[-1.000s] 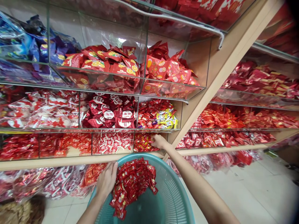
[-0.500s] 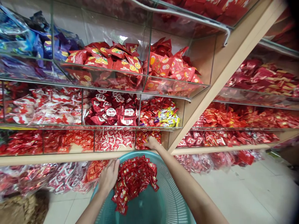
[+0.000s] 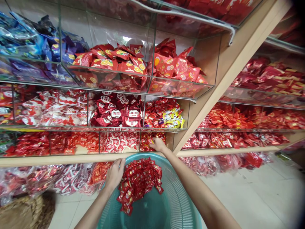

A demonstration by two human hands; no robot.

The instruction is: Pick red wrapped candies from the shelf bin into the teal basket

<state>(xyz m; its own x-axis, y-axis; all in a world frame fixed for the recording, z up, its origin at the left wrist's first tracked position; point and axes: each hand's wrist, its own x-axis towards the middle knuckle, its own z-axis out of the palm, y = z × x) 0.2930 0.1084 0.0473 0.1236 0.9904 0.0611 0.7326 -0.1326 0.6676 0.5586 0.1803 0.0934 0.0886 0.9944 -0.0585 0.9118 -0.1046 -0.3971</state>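
Observation:
A deep teal plastic basket (image 3: 182, 190) stands below the shelf front, with a heap of small red wrapped candies (image 3: 140, 183) against its far side. My left hand (image 3: 115, 173) is closed over the basket's left rim. Reaching past the far rim, my right hand (image 3: 157, 144) is in the bottom shelf compartment at the end of the row. Its fingers are curled at the small red packets of candy (image 3: 145, 140) there, and the fingertips are partly hidden among them.
Clear dividers split the shelves into bins of red, white and blue packets. A slanting wooden upright (image 3: 207, 98) stands right of my right hand. Stuffed plastic bags (image 3: 69, 179) lie under the bottom shelf. A woven brown basket (image 3: 28, 208) sits on the tiled floor at left.
The view has shifted slightly, moving the shelf contents and basket a little rightward. My right hand stays at the bottom compartment, its fingers more curled; my left hand still holds the rim.

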